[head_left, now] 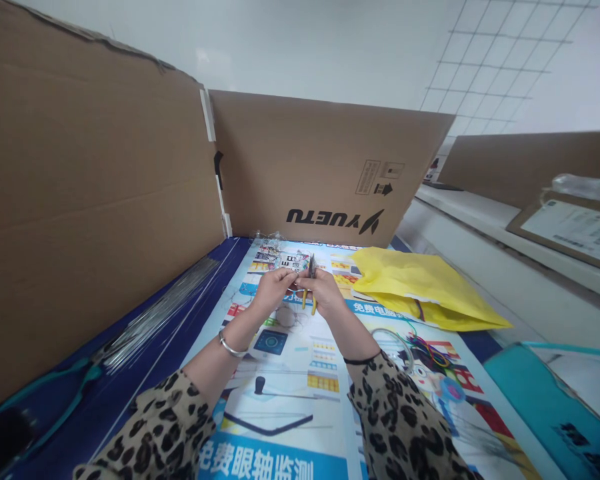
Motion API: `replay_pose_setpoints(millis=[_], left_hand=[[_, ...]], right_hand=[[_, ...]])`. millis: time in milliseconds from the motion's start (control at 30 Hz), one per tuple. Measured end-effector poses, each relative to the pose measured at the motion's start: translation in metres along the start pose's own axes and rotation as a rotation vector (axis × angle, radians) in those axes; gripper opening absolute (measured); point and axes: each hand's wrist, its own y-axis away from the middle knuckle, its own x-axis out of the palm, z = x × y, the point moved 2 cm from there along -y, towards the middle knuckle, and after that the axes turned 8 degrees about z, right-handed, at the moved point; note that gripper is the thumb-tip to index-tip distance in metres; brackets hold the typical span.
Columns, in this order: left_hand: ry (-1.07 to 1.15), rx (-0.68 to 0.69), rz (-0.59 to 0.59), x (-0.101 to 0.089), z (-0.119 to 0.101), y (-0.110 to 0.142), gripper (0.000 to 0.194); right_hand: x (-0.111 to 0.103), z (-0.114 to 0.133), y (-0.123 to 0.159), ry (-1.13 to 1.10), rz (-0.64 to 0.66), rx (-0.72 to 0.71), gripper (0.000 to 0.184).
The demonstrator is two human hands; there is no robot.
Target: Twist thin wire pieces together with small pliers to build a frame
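My left hand (pixel 274 291) and my right hand (pixel 326 292) meet over the printed sheet (pixel 300 360). Thumb and fingers of the left are pinched together on what looks like a thin wire (pixel 294 289), too fine to make out fully. Yellow-handled pliers (pixel 309 299) rest in my right hand, their dark jaws pointing away from me and their handles hanging below the fingers. Those right fingertips also close near the wire, touching or almost touching the left ones. Just beyond the hands lies a tangle of fine wire pieces (pixel 267 247).
Cardboard panels (pixel 325 160) wall the back and left. On the left lie straight wires (pixel 160 317) and a teal-handled tool (pixel 80 380). To the right are a yellow bag (pixel 420 283), coloured cords (pixel 430 350) and a teal box (pixel 555 400). A bent black strip (pixel 267 430) lies nearer me.
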Motion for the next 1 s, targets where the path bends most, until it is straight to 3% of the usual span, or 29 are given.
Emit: replay_pose_setpoints(millis=[100,333,567,667,867,1000], left_hand=[[-0.009,0.021,-0.067,0.0,0.008,-0.002,0.025],[-0.025,0.003,-0.063,0.003,0.014,-0.004,0.024],[0.362,-0.07,-0.073,-0.01,0.0,-0.003,0.024],[0.452,-0.107,-0.093,-0.017,-0.002,-0.004,0.02],[0.509,-0.151,-0.088,-0.018,0.001,-0.004,0.011],[0.522,-0.171,-0.048,-0.018,0.0,-0.003,0.009]], right_hand=[[0.003,-0.003,0.001,-0.067,-0.001,0.025,0.026],[0.001,-0.009,-0.001,-0.075,-0.007,-0.004,0.027],[-0.015,-0.002,0.003,-0.076,-0.009,0.009,0.04],[-0.026,-0.005,0.007,0.047,-0.008,-0.016,0.046],[-0.044,-0.02,0.005,0.635,-0.195,-0.139,0.044],[-0.049,-0.033,0.002,0.668,-0.228,-0.155,0.041]])
